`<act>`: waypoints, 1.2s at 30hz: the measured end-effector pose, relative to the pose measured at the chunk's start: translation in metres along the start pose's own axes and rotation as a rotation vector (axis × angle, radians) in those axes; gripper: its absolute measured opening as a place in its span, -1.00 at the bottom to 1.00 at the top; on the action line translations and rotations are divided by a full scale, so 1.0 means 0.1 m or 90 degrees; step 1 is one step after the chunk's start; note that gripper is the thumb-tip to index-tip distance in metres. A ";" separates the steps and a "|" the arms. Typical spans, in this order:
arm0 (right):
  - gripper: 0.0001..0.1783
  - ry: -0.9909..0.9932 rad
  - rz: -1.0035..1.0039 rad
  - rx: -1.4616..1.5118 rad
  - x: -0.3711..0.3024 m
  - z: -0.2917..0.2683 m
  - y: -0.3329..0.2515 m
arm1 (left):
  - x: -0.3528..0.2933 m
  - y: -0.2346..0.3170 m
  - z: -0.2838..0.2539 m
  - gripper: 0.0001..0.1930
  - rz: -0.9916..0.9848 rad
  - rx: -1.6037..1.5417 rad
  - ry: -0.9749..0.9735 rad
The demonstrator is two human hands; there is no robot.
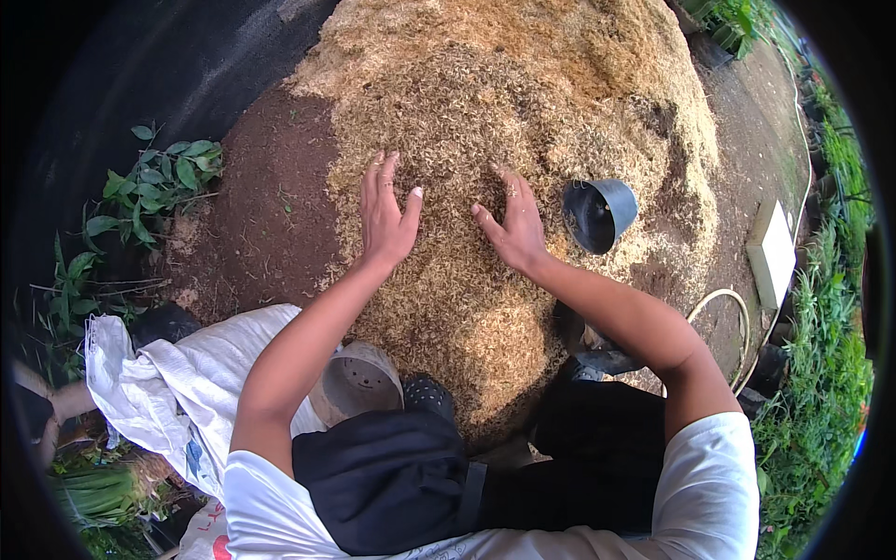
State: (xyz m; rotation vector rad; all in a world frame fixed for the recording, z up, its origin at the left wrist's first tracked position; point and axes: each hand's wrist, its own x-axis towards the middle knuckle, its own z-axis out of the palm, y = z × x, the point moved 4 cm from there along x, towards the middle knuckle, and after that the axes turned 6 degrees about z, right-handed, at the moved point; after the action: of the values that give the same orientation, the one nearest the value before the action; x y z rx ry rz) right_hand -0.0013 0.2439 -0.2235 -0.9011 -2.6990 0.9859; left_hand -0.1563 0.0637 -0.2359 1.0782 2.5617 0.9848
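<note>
A wide heap of pale husks or shavings (448,103) spreads over the brown soil in front of me. My left hand (387,215) is over its middle, fingers stretched forward and thumb apart, holding nothing. Facing it across a gap, my right hand (515,222) is likewise open, with bits of husk stuck to the fingers. Whether the palms touch the heap I cannot tell. Just right of my right hand a black plastic plant pot (602,215) lies tilted on the husks, its mouth turned to the left.
A grey pot with drain holes (359,385) lies by my left foot, beside a white woven sack (187,373). Leafy plants (149,191) stand at the left. On the right are a white box (771,254), a pale hose (745,322) and green plants (812,373).
</note>
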 end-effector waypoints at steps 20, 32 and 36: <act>-0.12 0.115 0.069 -0.170 -0.25 -1.83 1.00 | -0.47 0.15 -0.52 -0.48 0.100 0.020 -0.332; 0.06 -0.107 -0.043 -0.231 -0.03 -1.48 0.38 | -0.69 -0.24 -0.21 -0.33 -0.126 -0.051 -0.203; -0.09 0.036 0.028 -0.116 -0.01 -1.28 0.00 | -0.63 -0.35 -0.07 -0.26 -0.096 -0.053 -0.068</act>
State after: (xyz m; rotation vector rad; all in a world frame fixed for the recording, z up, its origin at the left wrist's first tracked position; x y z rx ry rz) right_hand 0.0397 0.3130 -0.1239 -1.0082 -2.7662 0.7179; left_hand -0.1341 -0.0012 -0.2574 0.8759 2.4526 0.9600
